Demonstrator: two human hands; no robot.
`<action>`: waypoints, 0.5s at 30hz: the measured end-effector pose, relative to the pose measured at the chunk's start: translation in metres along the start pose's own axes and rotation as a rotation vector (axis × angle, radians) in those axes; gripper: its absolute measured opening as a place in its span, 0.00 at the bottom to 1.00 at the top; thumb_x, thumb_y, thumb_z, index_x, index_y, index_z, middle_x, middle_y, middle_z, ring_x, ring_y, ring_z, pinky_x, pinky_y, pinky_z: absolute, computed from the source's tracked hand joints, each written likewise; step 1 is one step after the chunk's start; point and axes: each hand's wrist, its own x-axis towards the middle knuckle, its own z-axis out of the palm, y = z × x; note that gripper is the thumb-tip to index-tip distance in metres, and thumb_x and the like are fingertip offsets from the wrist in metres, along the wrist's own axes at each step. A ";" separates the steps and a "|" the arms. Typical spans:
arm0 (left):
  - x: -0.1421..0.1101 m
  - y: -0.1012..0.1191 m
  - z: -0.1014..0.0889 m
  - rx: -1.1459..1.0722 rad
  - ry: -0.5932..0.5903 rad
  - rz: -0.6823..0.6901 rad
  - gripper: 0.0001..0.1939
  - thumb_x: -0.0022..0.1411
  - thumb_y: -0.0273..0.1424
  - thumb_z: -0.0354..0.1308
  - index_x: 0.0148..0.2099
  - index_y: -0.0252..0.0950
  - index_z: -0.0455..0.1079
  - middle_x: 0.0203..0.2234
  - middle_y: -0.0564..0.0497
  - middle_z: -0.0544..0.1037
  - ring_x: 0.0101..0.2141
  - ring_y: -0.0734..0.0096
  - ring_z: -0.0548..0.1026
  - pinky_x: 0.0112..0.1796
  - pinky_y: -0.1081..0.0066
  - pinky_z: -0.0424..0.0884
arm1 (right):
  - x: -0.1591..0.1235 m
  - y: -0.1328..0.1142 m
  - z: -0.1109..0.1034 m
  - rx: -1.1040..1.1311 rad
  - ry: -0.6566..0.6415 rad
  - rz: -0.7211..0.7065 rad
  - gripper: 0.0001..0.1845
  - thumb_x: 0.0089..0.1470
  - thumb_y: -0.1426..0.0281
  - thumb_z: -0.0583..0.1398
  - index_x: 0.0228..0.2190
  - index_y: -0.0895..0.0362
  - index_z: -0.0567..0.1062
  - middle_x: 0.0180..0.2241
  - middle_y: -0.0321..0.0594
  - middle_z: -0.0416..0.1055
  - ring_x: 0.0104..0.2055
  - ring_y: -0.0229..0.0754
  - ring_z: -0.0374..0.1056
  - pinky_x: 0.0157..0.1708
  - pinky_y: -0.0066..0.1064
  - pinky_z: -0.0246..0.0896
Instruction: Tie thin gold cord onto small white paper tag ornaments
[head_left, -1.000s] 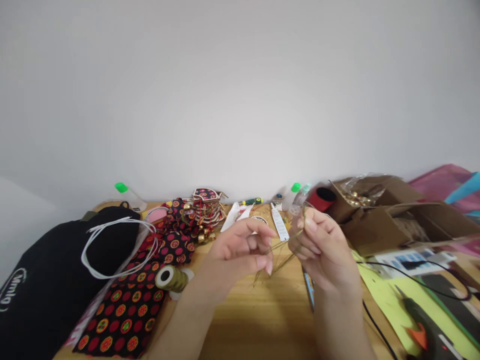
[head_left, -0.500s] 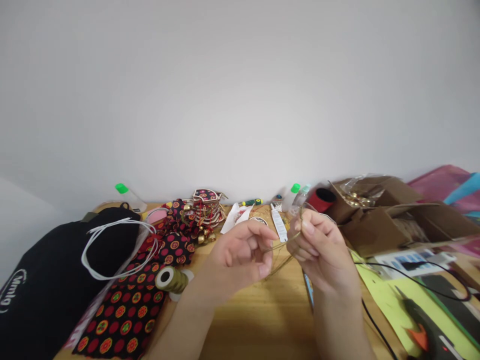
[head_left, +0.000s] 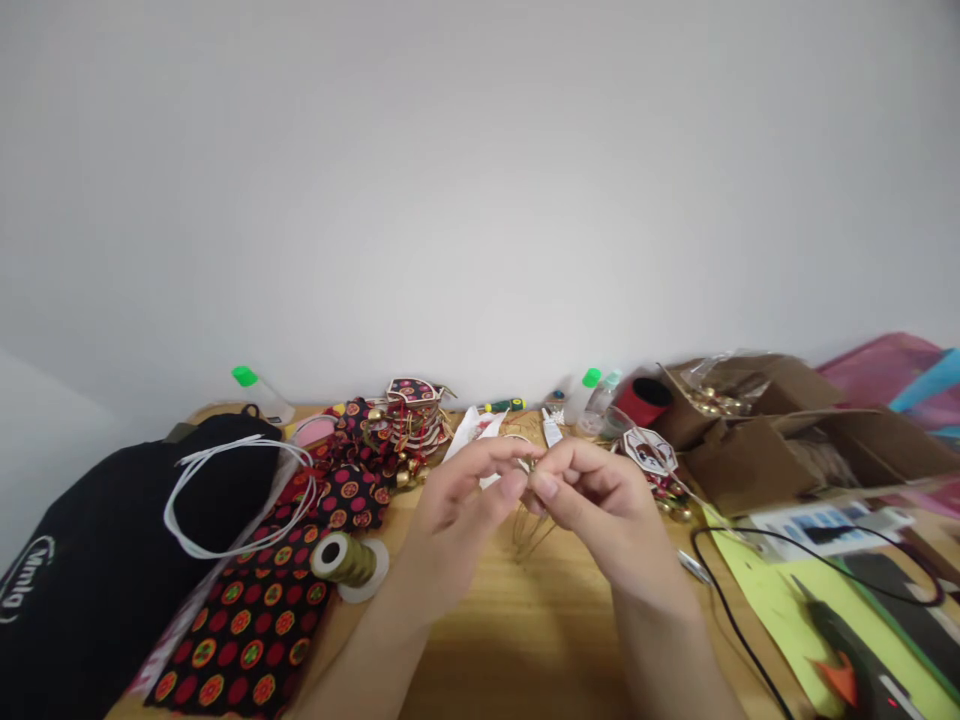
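Above the wooden table, my left hand point(head_left: 461, 520) and my right hand point(head_left: 600, 505) meet fingertip to fingertip. Both pinch a thin olive-gold cord point(head_left: 531, 530) between thumb and forefinger. Its loops and ends dangle below my fingers, over the tabletop. The part right at the fingertips is small and mostly covered, so I cannot tell whether it is knotted. Left of my left wrist lies a spool of olive thread point(head_left: 352, 562) on a white core.
Patterned cloth point(head_left: 255, 620) and a coil of white cord point(head_left: 187, 490) lie left, beside a black bag point(head_left: 127, 530). At right are cardboard boxes point(head_left: 757, 450), a glue gun point(head_left: 840, 640) on yellow paper and a black cable point(head_left: 724, 600). Small bottles point(head_left: 581, 395) stand at the wall.
My right hand has moved left and down to meet my left hand. My left fingers, spread before, now pinch the cord. A patterned octagonal piece at right has come into view.
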 end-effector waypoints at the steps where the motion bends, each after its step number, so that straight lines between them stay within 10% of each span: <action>1: 0.000 0.001 0.001 0.049 0.018 0.019 0.10 0.64 0.35 0.57 0.44 0.41 0.77 0.32 0.51 0.79 0.36 0.66 0.76 0.42 0.69 0.69 | 0.000 0.000 0.001 -0.021 0.002 0.000 0.12 0.53 0.63 0.64 0.24 0.57 0.72 0.18 0.33 0.63 0.19 0.33 0.53 0.18 0.25 0.48; 15: -0.002 0.003 0.008 0.404 0.182 0.242 0.11 0.64 0.28 0.56 0.41 0.38 0.80 0.28 0.51 0.82 0.31 0.69 0.77 0.34 0.72 0.70 | 0.000 0.005 0.016 -0.087 0.046 -0.059 0.13 0.54 0.63 0.63 0.23 0.57 0.71 0.18 0.30 0.58 0.20 0.33 0.50 0.20 0.25 0.48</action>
